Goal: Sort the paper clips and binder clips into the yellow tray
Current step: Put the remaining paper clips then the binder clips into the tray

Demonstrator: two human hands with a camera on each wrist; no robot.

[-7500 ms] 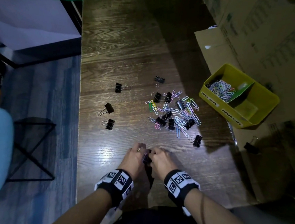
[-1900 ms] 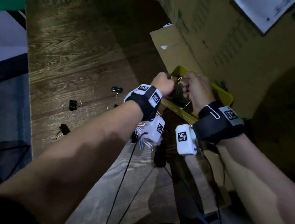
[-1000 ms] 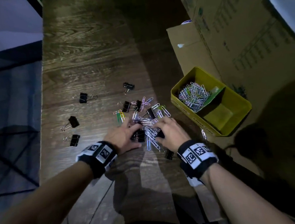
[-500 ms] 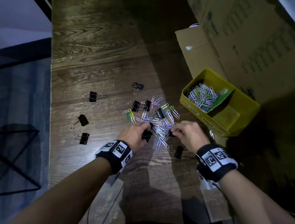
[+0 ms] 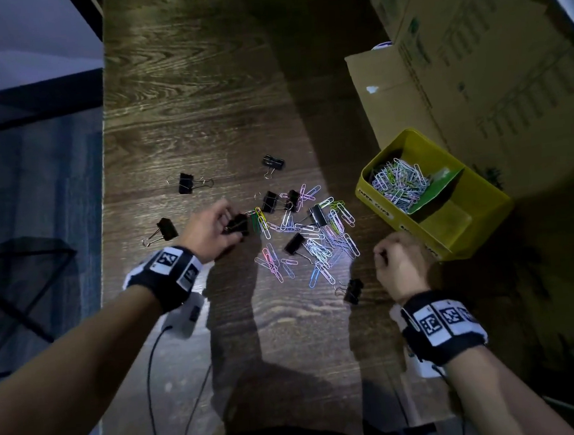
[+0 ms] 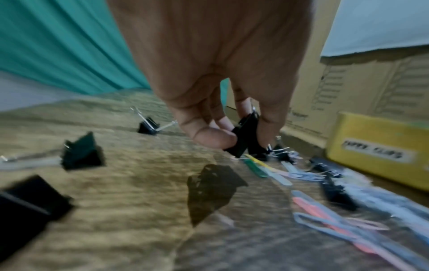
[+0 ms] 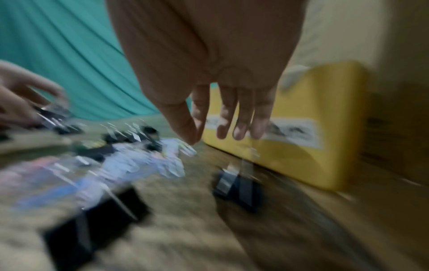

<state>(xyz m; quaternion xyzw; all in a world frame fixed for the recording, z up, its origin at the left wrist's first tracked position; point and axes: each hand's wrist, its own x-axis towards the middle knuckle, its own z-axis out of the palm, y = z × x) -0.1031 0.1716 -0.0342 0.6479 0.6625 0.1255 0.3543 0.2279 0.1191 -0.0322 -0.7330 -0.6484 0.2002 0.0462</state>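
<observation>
Colored paper clips (image 5: 315, 246) lie heaped mid-table with black binder clips mixed in. My left hand (image 5: 226, 222) pinches a black binder clip (image 5: 239, 222) at the pile's left edge; the left wrist view shows thumb and fingers of this hand (image 6: 241, 132) round that clip (image 6: 243, 144), just above the wood. My right hand (image 5: 389, 248) hovers by the near corner of the yellow tray (image 5: 381, 210), its fingers (image 7: 239, 126) hanging relaxed and holding nothing. Paper clips (image 5: 399, 184) fill the tray's far compartment.
Loose binder clips lie at the left (image 5: 166, 228), far left (image 5: 186, 183), back (image 5: 273, 161) and front (image 5: 353, 289). Cardboard boxes (image 5: 473, 65) stand behind the tray. The table's left edge (image 5: 105, 197) drops to the floor. Cables hang from my wrists.
My left hand has moved left out of the pile with a binder clip. My right hand has left the pile, moved right to the tray's near corner, and its fingers have opened.
</observation>
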